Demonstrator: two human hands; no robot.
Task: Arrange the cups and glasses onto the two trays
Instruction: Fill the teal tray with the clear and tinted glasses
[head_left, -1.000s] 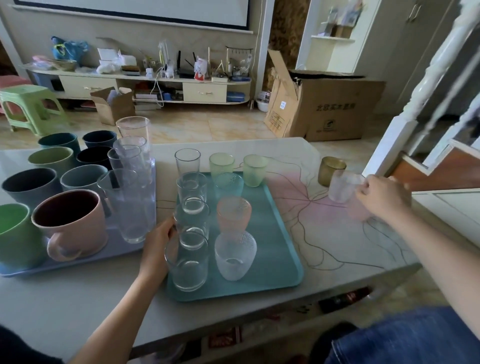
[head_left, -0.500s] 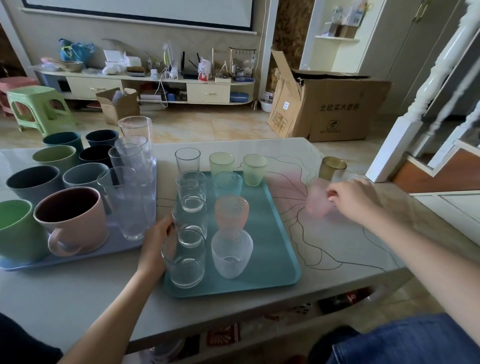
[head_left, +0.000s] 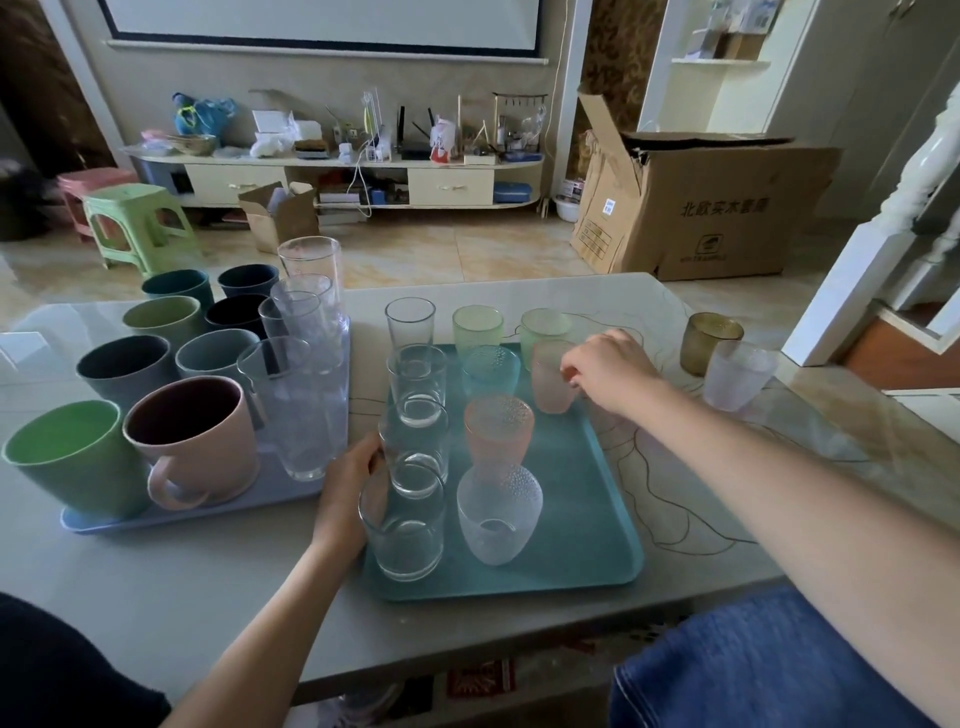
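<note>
A teal tray (head_left: 582, 540) in the middle of the table holds several clear and coloured glasses. My right hand (head_left: 610, 371) grips a frosted pink glass (head_left: 550, 376) by its rim at the tray's far right part. My left hand (head_left: 345, 493) rests on the tray's left edge, touching the clear glasses (head_left: 413, 441) there. A lilac tray (head_left: 171, 517) on the left carries mugs and tall clear glasses. Off the trays to the right stand an amber glass (head_left: 709, 340) and a frosted pale glass (head_left: 737, 374).
The table's right edge lies near a white stair post (head_left: 883, 228). A big cardboard box (head_left: 691, 208) stands on the floor beyond the table. A green stool (head_left: 132, 223) is at far left. My blue-jeaned knee (head_left: 753, 660) is under the front edge.
My right hand has carried the pink glass leftward from the table's right side over to the teal tray. The left hand stayed at the tray's left edge.
</note>
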